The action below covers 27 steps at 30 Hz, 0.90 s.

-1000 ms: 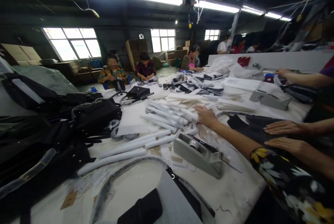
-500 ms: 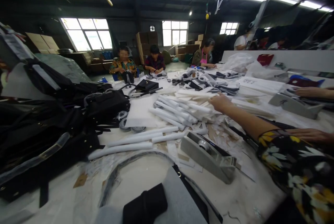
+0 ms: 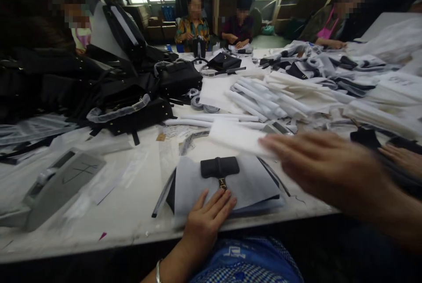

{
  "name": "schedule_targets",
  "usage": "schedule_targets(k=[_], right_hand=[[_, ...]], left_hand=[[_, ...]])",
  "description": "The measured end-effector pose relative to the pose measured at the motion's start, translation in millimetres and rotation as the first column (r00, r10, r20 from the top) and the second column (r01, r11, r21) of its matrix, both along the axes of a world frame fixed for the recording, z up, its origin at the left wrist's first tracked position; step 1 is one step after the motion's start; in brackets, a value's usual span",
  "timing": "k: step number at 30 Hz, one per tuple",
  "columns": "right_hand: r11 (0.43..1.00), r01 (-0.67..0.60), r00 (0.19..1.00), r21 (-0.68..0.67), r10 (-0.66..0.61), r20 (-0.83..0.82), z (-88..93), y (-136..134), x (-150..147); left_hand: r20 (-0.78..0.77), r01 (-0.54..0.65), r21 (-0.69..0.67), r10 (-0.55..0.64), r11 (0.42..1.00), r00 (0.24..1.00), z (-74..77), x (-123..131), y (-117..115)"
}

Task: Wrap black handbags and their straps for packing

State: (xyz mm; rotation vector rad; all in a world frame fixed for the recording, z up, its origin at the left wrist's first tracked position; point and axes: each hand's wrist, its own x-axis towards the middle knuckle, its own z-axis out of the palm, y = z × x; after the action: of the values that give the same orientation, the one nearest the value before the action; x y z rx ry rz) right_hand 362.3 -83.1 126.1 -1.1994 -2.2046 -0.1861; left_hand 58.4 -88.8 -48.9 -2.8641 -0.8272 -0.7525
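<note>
Both hands are apart from each other, working near the middle of the tabletop's near edge (image 3: pixel 138 237). Spread flat, the left hand (image 3: pixel 207 219) rests its fingertips on the front of a grey-covered bag (image 3: pixel 250 182), just by the gold clasp (image 3: pixel 223 183); a silver bracelet (image 3: pixel 158 272) circles the wrist below. Fingers and thumb of the right hand (image 3: pixel 316 168), blurred, are closed on the end of a white strip (image 3: pixel 235 136), which extends leftward above the back of the bag. Whether the strip touches anything beneath it, I cannot tell.

That bag lies along the near edge, its black tab (image 3: pixel 211 167) facing up and a plastic-wrapped handle (image 3: pixel 188 142) curving out behind it. Toward the near left corner sits a grey tape dispenser (image 3: pixel 70 182) with dark marks on its side. Black bags (image 3: pixel 128 107) are heaped along the left edge. Beyond the white strip, white rolls (image 3: pixel 253 98) lie in a slanting pile, and next to them a flat white sheet (image 3: pixel 216 94) is spread out. Grey coils (image 3: pixel 198 103) sit between that sheet and the black bags.

Near the right edge, a co-worker's hand (image 3: pixel 404 160) is over dark material. Across the far edge, a person in a patterned top (image 3: pixel 193 28) handles a small black item (image 3: pixel 199 48).
</note>
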Motion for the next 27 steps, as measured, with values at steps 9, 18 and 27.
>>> schedule_targets(k=[9,18,27], right_hand=[[0.944,-0.206,0.919,-0.260,0.277,0.280,-130.4,-0.7,-74.5],[0.849,-0.321,0.891,-0.421,0.421,0.169,-131.6,7.6,-74.1],[0.837,-0.333,0.922,-0.435,0.385,0.035,-138.9,3.3,-73.0]], left_hand=[[0.106,-0.023,-0.112,0.035,0.993,0.994,-6.6,0.9,-6.4],[0.184,-0.006,-0.076,0.020,0.997,0.983,-10.9,1.7,-6.0],[0.246,-0.003,0.072,-0.015,0.997,0.969,-16.6,-3.0,-9.0]])
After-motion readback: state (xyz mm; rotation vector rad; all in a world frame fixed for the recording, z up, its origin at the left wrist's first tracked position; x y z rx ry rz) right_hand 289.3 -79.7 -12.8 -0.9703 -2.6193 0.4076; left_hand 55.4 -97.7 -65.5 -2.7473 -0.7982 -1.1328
